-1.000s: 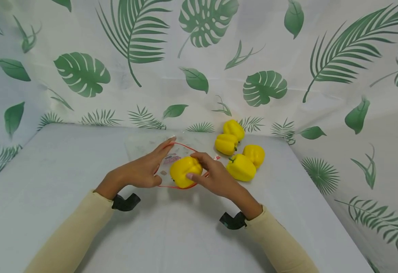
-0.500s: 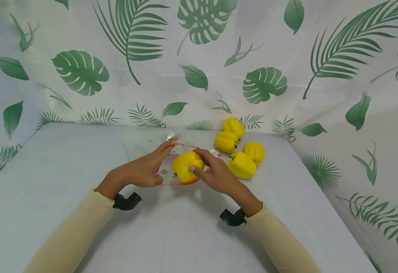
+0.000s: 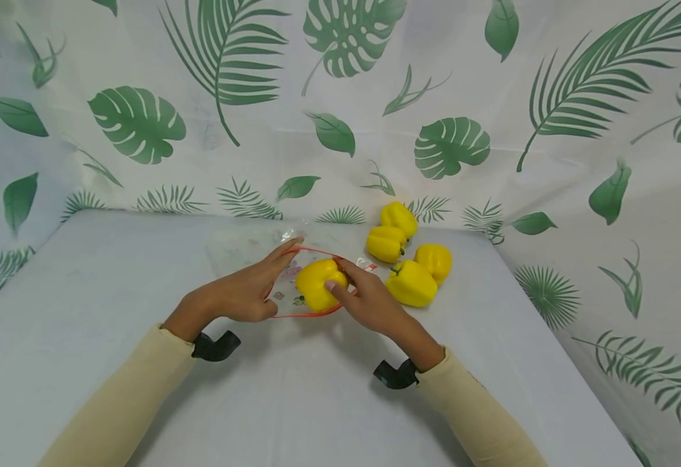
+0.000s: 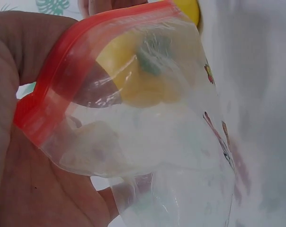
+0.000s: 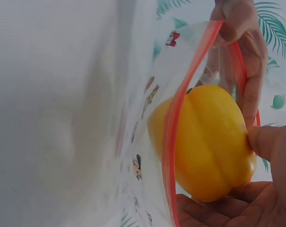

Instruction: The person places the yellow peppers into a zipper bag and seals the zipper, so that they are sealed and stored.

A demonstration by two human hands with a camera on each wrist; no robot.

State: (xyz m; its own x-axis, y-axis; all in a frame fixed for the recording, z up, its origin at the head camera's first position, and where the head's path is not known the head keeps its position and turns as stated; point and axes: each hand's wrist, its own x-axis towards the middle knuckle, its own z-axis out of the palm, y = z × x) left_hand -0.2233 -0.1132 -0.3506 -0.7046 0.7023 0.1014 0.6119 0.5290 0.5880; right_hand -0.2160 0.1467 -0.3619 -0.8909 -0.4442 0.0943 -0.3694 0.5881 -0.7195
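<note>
You're gripping a yellow pepper (image 3: 318, 285) in your right hand (image 3: 371, 297), right at the red-rimmed mouth of a clear bag (image 3: 290, 271), and your left hand (image 3: 244, 292) holds that mouth wide! Four more yellow peppers (image 3: 413, 285) sit clustered beyond your right hand on the white table (image 3: 276, 402), before the leaf-print backdrop (image 3: 270, 143).

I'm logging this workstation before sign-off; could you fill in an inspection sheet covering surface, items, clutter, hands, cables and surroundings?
Surface: white-covered table, with soft shadows under the arms.
Job's things: yellow pepper partly inside the mouth of a clear, red-rimmed bag; four other peppers lie right of the bag.
Clutter: nothing seen.
Grippers: bare hands; left hand touches the bag's rim with thumb and fingers spread apart, right hand holds the pepper; black pieces at both wrists.
Cables: nothing seen.
Surroundings: white backdrop with green leaf print.
</note>
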